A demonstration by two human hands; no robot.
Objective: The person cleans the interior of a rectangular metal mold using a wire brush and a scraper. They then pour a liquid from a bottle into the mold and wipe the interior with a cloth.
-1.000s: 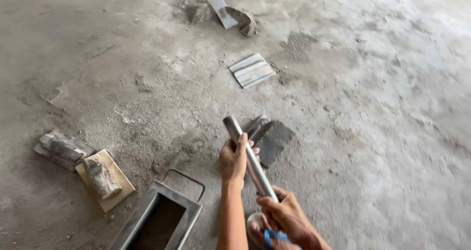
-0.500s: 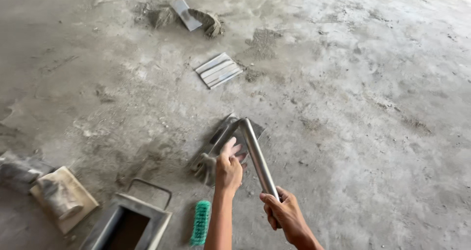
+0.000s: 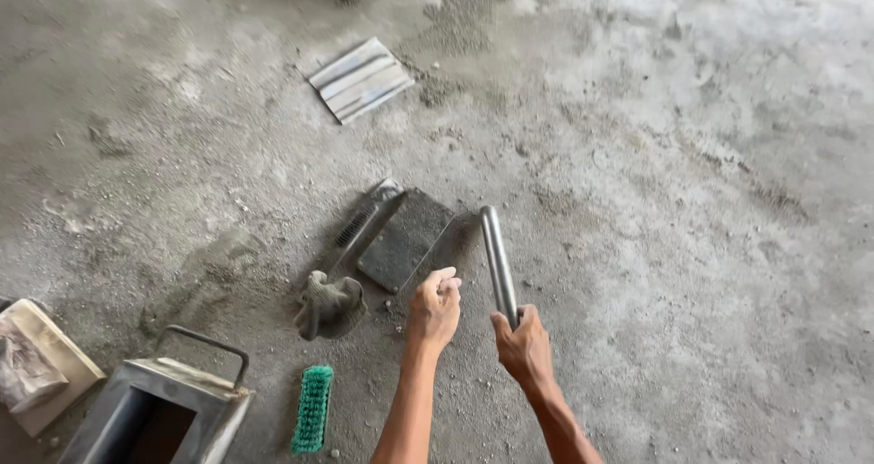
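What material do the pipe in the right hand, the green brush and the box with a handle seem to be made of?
Pipe in the right hand: likely steel, with a smooth grey sheen. Green brush: probably plastic, going by its bright, even colour and dense bristles. Box with handle: looks like sheet metal, dull grey with cement dust and thin folded edges.

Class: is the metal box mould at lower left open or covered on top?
Open: the mould shows a dark hollow, and no lid covers it.

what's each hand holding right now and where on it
The right hand grips a metal pipe at its near end. The left hand is closed in a fist beside it; whether it holds anything cannot be told.
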